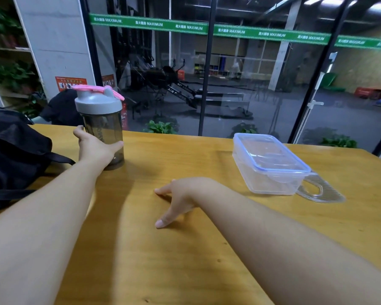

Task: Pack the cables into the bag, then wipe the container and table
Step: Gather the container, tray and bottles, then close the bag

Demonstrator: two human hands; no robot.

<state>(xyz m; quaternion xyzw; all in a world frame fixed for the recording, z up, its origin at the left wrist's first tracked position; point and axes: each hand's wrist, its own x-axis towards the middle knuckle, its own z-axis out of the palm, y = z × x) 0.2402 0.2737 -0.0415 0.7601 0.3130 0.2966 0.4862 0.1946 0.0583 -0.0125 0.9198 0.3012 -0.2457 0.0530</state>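
Note:
A black bag (13,150) lies at the left edge of the wooden table (185,249). My left hand (95,148) grips the lower part of a smoky shaker bottle (101,119) with a grey lid and pink cap, standing upright beside the bag. My right hand (178,199) rests on the table's middle with thumb and fingers spread, holding nothing. A clear plastic container (268,164) with a blue-rimmed lid on it sits at the right. No cables or cloth are in view.
A clear plastic piece with a handle loop (321,190) lies against the container's right side. A glass wall (229,84) runs just behind the table's far edge. A dark chair back (62,106) stands behind the bottle.

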